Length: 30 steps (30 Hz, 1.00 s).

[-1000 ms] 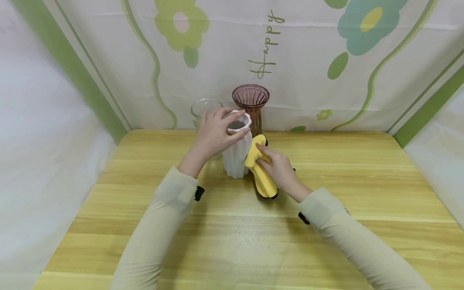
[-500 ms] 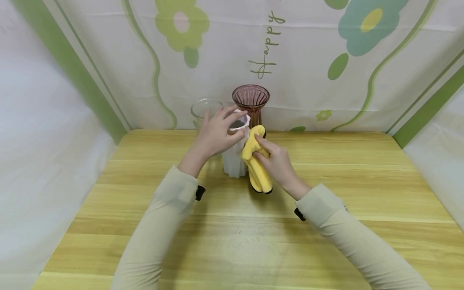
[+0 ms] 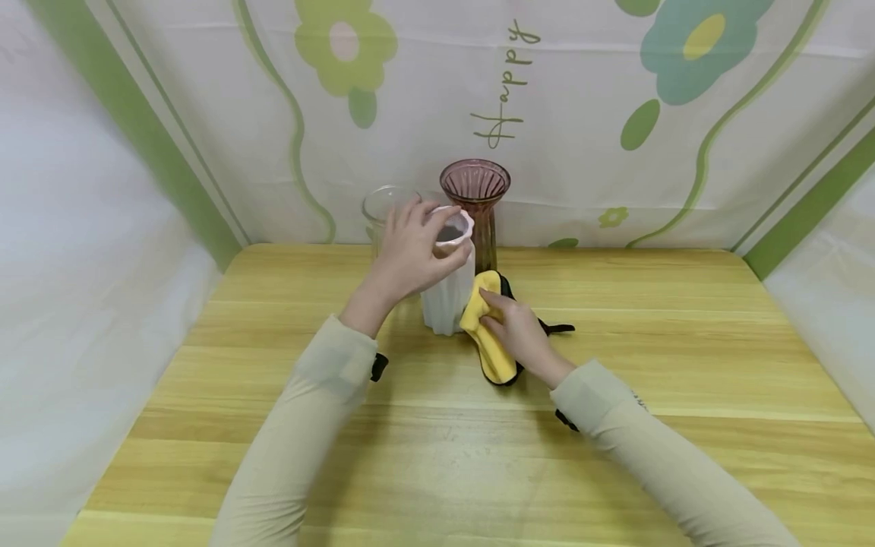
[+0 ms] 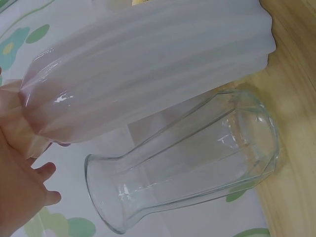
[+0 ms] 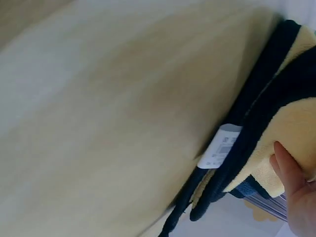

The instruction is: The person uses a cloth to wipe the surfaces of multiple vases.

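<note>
My left hand [image 3: 410,251] grips the rim of a white ribbed vase [image 3: 444,304], thumb on the near side and fingers across the far side. The vase stands upright on the table. In the left wrist view, the white vase [image 4: 148,69] fills the upper part, with part of the hand [image 4: 19,192] at its mouth. My right hand [image 3: 521,330] pinches a folded yellow cloth [image 3: 497,361] with black edging, against the vase's lower right side. A white tag [image 5: 220,145] shows on the black edge of the cloth [image 5: 291,118] in the right wrist view.
Behind the white vase stands a flared pink-purple glass vase [image 3: 475,181]. A clear glass vase [image 4: 187,163] stands to its left, partly hidden by the left hand in the head view. The wooden table [image 3: 451,471] ends at a flower-printed curtain [image 3: 574,137].
The cloth in my right hand rose a little along the vase, then dropped lower; its black strap now sticks out to the right. My left hand stays at the rim.
</note>
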Available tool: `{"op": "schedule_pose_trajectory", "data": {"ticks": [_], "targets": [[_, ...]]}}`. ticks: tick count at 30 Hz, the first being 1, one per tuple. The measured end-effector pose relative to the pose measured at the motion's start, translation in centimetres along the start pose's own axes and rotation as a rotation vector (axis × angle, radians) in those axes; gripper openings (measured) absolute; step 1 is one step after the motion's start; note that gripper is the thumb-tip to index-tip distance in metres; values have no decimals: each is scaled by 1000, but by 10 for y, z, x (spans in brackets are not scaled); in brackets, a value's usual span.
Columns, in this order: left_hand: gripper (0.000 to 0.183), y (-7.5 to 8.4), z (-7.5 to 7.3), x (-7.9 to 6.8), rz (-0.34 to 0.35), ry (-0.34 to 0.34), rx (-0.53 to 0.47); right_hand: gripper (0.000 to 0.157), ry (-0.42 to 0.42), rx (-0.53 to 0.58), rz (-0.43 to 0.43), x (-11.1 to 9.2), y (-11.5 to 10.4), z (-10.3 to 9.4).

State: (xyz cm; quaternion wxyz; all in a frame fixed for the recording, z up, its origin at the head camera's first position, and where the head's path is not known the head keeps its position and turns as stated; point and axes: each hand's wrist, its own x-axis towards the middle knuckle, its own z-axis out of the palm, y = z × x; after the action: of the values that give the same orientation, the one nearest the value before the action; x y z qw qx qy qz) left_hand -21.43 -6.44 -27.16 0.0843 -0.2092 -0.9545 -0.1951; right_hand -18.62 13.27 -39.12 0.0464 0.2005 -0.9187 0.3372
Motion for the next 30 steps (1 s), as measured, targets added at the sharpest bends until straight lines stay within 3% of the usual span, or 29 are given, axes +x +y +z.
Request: {"op": "schedule_pose_trajectory", "data": {"ticks": [6,18,24,30], "targets": [[62,2,-1,1,-8,-29,-1,48,44,-6,-17,2,-4,-9],[57,-1,-8,1,9,-82,-18,48,298,137,-145,15,-37,-38],[56,2,-9,2,7,-105,-28,50,274,138,-131,16,-36,-36],[56,4,-7,2,-9,-81,-42,48,202,101,-94,11,-20,-22]]}}
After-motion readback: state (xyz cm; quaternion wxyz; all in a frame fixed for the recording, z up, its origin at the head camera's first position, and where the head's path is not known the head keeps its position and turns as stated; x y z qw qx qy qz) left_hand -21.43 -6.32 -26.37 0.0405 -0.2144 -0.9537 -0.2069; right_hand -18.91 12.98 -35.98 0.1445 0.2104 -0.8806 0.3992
